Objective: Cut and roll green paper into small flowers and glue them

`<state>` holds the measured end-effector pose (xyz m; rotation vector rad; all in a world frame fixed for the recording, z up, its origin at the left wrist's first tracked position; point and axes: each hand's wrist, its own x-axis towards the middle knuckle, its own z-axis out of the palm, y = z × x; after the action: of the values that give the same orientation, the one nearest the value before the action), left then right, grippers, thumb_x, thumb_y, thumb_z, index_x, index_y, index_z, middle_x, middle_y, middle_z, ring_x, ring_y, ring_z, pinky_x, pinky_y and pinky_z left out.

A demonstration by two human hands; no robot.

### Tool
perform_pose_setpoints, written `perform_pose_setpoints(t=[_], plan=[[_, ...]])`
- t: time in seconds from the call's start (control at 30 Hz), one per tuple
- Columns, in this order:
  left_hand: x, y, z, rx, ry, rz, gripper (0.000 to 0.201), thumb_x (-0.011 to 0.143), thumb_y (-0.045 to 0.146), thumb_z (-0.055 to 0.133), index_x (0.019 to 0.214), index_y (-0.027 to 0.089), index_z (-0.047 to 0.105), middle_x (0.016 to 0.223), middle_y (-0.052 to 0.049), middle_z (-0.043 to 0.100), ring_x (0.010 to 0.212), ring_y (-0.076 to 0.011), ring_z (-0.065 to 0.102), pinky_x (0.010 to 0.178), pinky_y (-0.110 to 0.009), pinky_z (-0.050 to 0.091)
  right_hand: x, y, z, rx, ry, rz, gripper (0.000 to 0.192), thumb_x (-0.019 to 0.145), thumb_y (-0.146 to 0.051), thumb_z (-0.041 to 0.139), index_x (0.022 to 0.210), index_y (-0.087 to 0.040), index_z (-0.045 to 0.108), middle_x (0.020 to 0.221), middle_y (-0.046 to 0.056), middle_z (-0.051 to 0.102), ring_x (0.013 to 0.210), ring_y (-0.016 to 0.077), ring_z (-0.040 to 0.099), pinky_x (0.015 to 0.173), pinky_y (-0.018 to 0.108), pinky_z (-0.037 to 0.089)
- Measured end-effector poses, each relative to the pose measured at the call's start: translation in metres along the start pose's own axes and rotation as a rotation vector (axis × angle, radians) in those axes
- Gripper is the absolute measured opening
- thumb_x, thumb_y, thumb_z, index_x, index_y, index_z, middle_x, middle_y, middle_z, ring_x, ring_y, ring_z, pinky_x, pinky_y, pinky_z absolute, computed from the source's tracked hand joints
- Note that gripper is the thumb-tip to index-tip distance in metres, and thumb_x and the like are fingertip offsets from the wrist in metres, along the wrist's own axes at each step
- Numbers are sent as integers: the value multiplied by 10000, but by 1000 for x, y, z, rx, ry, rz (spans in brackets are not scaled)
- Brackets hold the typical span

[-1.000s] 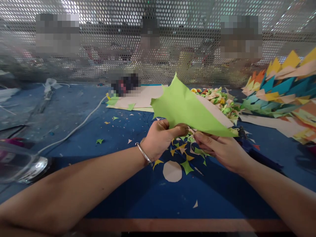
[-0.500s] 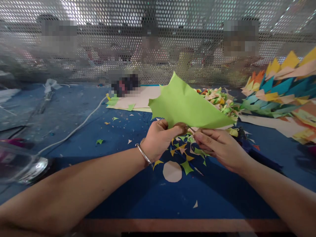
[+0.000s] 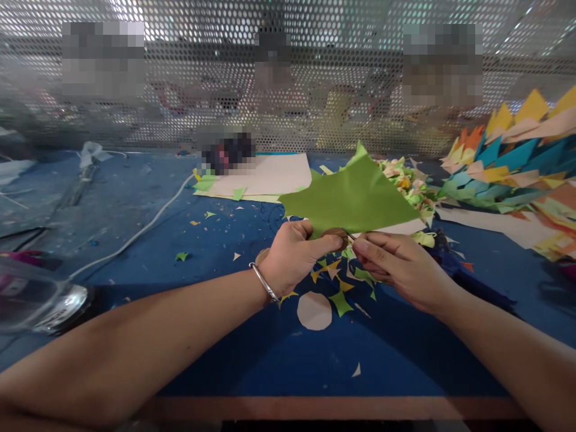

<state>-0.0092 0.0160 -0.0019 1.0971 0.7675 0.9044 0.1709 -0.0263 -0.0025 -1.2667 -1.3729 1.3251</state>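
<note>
My left hand (image 3: 299,252) pinches the lower edge of a sheet of green paper (image 3: 351,195) with curved cuts along its left side. Under the thumb, a brown round-edged piece (image 3: 338,235) lies against the paper; its kind is unclear. Closed around a thin dark metal tool (image 3: 351,237), my right hand (image 3: 398,264) sits just right of that piece. Only the tool's narrow tip shows, touching or very near the paper; the fingers hide the rest. Below the hands are a pale paper disc (image 3: 314,311) and several green and yellow scraps (image 3: 341,303).
A pale paper stack (image 3: 274,174) lies behind my left hand. Strips of pointed coloured paper (image 3: 526,156) and a scrap heap (image 3: 407,183) are at the right. On the left are a white cable (image 3: 139,231) and a clear container (image 3: 31,300). Perforated metal (image 3: 306,114) stands behind.
The green paper has turned and tilted lower, its pointed top shifting right, uncovering more of the pale stack. The brown piece shows more beside my left thumb. Both hands stay nearly in place.
</note>
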Motion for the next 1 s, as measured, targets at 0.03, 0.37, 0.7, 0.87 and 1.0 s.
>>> perform_pose_setpoints(t=[0.03, 0.37, 0.7, 0.87, 1.0], plan=[[0, 0, 0, 2, 3, -4, 89, 666, 209, 785, 713, 149, 740, 730, -19, 725, 674, -128, 628, 707, -278, 498, 0, 0, 0, 4, 4, 3, 507, 782, -637, 720, 665, -190, 514, 606, -67, 309, 495, 57, 231, 428, 228, 150], [-1, 1, 2, -109, -35, 6, 30, 679, 169, 756, 702, 151, 747, 754, -7, 724, 708, -109, 627, 769, -255, 497, 0, 5, -3, 47, 3, 18, 456, 817, -583, 726, 695, -172, 572, 621, -65, 342, 496, 47, 240, 437, 231, 150], [2, 0, 0, -61, -12, 24, 108, 652, 203, 784, 727, 148, 728, 749, -7, 708, 723, -125, 628, 762, -274, 499, -1, 3, -2, 32, 13, -14, 493, 804, -610, 722, 663, -169, 551, 602, -69, 338, 486, 42, 231, 431, 230, 140], [4, -3, -1, 13, -17, 55, 107, 659, 208, 767, 723, 138, 719, 722, -4, 682, 708, -122, 603, 750, -275, 498, -2, 5, -4, -20, 27, -17, 502, 810, -626, 706, 663, -176, 538, 598, -67, 338, 491, 51, 258, 439, 234, 168], [3, -2, -2, 23, -18, 49, 78, 662, 188, 751, 722, 143, 730, 720, 0, 689, 712, -120, 611, 750, -267, 503, -1, 8, -7, -93, 22, -21, 478, 845, -617, 675, 690, -187, 533, 594, -68, 332, 498, 62, 272, 450, 240, 187]])
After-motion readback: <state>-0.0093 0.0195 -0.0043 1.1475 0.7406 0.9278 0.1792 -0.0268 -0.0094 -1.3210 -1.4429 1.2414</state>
